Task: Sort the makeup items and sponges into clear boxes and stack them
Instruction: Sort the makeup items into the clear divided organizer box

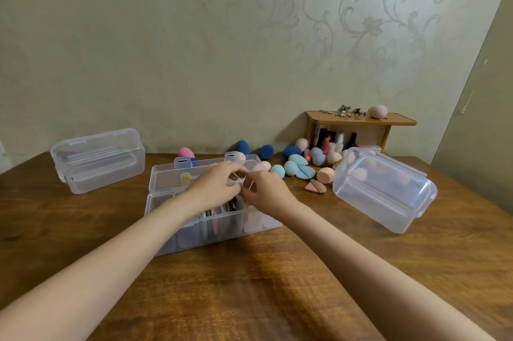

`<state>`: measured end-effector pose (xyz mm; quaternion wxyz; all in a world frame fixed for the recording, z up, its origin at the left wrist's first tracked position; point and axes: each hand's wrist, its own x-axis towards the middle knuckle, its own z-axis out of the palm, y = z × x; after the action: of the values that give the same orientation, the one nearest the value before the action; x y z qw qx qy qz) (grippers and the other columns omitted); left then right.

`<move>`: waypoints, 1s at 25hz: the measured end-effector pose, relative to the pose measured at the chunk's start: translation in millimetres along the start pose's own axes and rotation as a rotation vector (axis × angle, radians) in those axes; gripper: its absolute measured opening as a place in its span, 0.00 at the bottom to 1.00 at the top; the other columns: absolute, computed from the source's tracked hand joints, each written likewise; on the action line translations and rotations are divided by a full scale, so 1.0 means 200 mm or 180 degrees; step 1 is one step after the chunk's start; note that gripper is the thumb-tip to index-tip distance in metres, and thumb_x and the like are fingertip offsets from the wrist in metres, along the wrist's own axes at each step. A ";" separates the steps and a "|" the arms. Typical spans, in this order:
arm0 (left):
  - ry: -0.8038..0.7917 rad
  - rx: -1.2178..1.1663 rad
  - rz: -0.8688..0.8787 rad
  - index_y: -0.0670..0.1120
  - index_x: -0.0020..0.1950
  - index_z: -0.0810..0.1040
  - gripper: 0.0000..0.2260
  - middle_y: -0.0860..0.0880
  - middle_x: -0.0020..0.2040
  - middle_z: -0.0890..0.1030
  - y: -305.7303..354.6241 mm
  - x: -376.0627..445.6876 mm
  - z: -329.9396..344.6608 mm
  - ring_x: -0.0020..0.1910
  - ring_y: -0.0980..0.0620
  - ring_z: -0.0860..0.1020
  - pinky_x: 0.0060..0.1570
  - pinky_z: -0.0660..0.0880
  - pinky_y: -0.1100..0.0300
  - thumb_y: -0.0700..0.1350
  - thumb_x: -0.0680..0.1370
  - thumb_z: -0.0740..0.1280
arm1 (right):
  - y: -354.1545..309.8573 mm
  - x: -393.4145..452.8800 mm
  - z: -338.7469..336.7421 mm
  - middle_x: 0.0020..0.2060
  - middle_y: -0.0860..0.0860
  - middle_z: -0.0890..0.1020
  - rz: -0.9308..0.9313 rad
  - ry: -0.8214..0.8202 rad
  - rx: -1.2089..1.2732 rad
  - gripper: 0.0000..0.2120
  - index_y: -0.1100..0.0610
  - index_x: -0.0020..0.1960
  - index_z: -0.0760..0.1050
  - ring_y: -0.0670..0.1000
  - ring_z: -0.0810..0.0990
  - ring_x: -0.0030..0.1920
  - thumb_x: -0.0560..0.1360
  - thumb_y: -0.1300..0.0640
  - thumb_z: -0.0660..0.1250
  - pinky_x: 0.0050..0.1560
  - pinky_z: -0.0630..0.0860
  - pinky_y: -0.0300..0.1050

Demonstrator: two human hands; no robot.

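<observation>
Pinching a thin, light puff (pixel 241 177) together, left hand (pixel 219 183) and right hand (pixel 268 190) hover over the divided box (pixel 194 232); soft, best gripped by its edge.

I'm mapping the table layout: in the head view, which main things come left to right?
Closed empty clear box → pink sponge → open divided box, with left hand and right hand above it → brown wedge puff → tilted clear box.
</observation>
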<state>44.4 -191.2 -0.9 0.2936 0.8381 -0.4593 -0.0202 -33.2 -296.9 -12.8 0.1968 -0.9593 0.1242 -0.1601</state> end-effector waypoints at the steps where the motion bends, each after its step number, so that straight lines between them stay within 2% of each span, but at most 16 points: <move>1: -0.0170 -0.0114 0.0003 0.48 0.61 0.75 0.14 0.49 0.58 0.78 0.01 0.01 0.01 0.55 0.54 0.76 0.49 0.71 0.66 0.38 0.77 0.62 | -0.01 -0.01 -0.02 0.47 0.57 0.83 -0.0090 -0.0251 -0.0024 0.10 0.62 0.56 0.75 0.53 0.81 0.46 0.77 0.60 0.61 0.47 0.79 0.44; 3: -0.0509 -0.0088 -0.0053 0.47 0.59 0.74 0.10 0.49 0.53 0.79 0.02 0.02 0.01 0.48 0.55 0.77 0.41 0.72 0.67 0.41 0.79 0.61 | -0.02 -0.02 -0.07 0.51 0.57 0.81 -0.0169 -0.0599 -0.0040 0.13 0.62 0.61 0.71 0.53 0.80 0.46 0.77 0.63 0.60 0.46 0.78 0.43; 4: -0.0619 0.0009 -0.0071 0.47 0.60 0.74 0.10 0.49 0.53 0.79 0.03 0.03 0.01 0.48 0.55 0.77 0.42 0.73 0.66 0.42 0.79 0.62 | 0.00 -0.02 -0.10 0.52 0.56 0.81 -0.0135 -0.0613 0.0072 0.13 0.61 0.61 0.70 0.52 0.79 0.45 0.76 0.64 0.60 0.43 0.77 0.42; 6: -0.0744 0.0319 0.0020 0.47 0.60 0.76 0.11 0.48 0.56 0.79 0.02 0.05 0.02 0.53 0.53 0.77 0.52 0.76 0.60 0.43 0.78 0.63 | 0.07 0.01 -0.16 0.52 0.57 0.81 0.0076 -0.0039 0.0214 0.11 0.61 0.58 0.71 0.52 0.78 0.46 0.76 0.64 0.59 0.39 0.74 0.41; 7: -0.0761 0.0469 0.0119 0.47 0.60 0.78 0.11 0.48 0.57 0.79 0.02 0.05 0.03 0.55 0.53 0.77 0.55 0.75 0.59 0.43 0.78 0.63 | 0.14 0.03 -0.20 0.52 0.57 0.81 0.0258 0.0309 0.0044 0.11 0.62 0.57 0.73 0.54 0.78 0.48 0.77 0.64 0.59 0.41 0.73 0.43; 8: -0.0750 0.0568 0.0192 0.48 0.59 0.79 0.11 0.49 0.57 0.80 0.01 0.05 0.04 0.54 0.53 0.77 0.56 0.75 0.59 0.43 0.78 0.63 | 0.21 0.05 -0.22 0.53 0.58 0.80 0.0445 0.0411 -0.0283 0.11 0.62 0.57 0.74 0.55 0.77 0.51 0.77 0.64 0.58 0.43 0.72 0.44; 9: -0.0731 0.0612 0.0232 0.48 0.57 0.80 0.11 0.49 0.56 0.80 0.01 0.05 0.05 0.52 0.54 0.77 0.55 0.76 0.60 0.43 0.78 0.62 | 0.29 0.05 -0.23 0.54 0.58 0.79 0.0606 0.0218 -0.0701 0.10 0.61 0.55 0.74 0.54 0.76 0.51 0.77 0.63 0.58 0.43 0.71 0.43; 11: -0.0676 0.0613 0.0223 0.48 0.55 0.81 0.10 0.48 0.54 0.81 0.01 0.05 0.07 0.50 0.55 0.78 0.52 0.76 0.60 0.43 0.78 0.62 | 0.43 0.05 -0.22 0.59 0.57 0.76 0.0704 -0.0529 -0.1530 0.07 0.59 0.52 0.74 0.53 0.74 0.51 0.78 0.61 0.58 0.43 0.69 0.39; 13: -0.0595 0.0568 0.0191 0.47 0.55 0.81 0.10 0.48 0.52 0.81 0.01 0.05 0.08 0.49 0.55 0.78 0.50 0.76 0.62 0.43 0.78 0.63 | 0.54 0.08 -0.18 0.66 0.57 0.69 0.0574 -0.0964 -0.2040 0.14 0.58 0.63 0.71 0.54 0.71 0.60 0.78 0.60 0.58 0.55 0.70 0.43; 15: -0.0505 0.0563 0.0208 0.46 0.54 0.82 0.10 0.48 0.51 0.81 0.00 0.05 0.08 0.49 0.54 0.77 0.48 0.75 0.62 0.43 0.78 0.63 | 0.61 0.12 -0.15 0.70 0.57 0.64 0.0575 -0.1018 -0.2231 0.19 0.54 0.69 0.67 0.58 0.66 0.68 0.78 0.58 0.58 0.64 0.68 0.50; 19: -0.0421 0.0576 0.0230 0.44 0.53 0.82 0.10 0.47 0.49 0.82 0.00 0.06 0.11 0.48 0.54 0.77 0.47 0.73 0.64 0.43 0.78 0.63 | 0.71 0.21 -0.12 0.71 0.56 0.62 0.0657 -0.1203 -0.2352 0.23 0.46 0.72 0.62 0.60 0.60 0.71 0.79 0.55 0.58 0.69 0.62 0.55; 22: -0.0381 0.0530 0.0247 0.44 0.53 0.82 0.10 0.47 0.48 0.82 0.01 0.08 0.12 0.47 0.55 0.77 0.44 0.71 0.67 0.43 0.79 0.62 | 0.78 0.24 -0.15 0.70 0.55 0.65 0.0426 -0.1351 -0.2639 0.25 0.44 0.75 0.56 0.59 0.60 0.71 0.79 0.55 0.57 0.70 0.59 0.55; 25: -0.0409 0.0573 0.0276 0.44 0.54 0.82 0.10 0.47 0.49 0.81 0.02 0.11 0.14 0.47 0.55 0.76 0.42 0.69 0.68 0.43 0.79 0.61 | 0.82 0.26 -0.15 0.69 0.55 0.67 0.0309 -0.1415 -0.2792 0.29 0.45 0.75 0.53 0.59 0.62 0.69 0.78 0.57 0.59 0.67 0.62 0.55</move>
<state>45.9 -222.7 -16.3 0.1876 0.8374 -0.5130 -0.0199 -25.4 -468.4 -42.3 -0.1966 -0.9558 0.1794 0.1251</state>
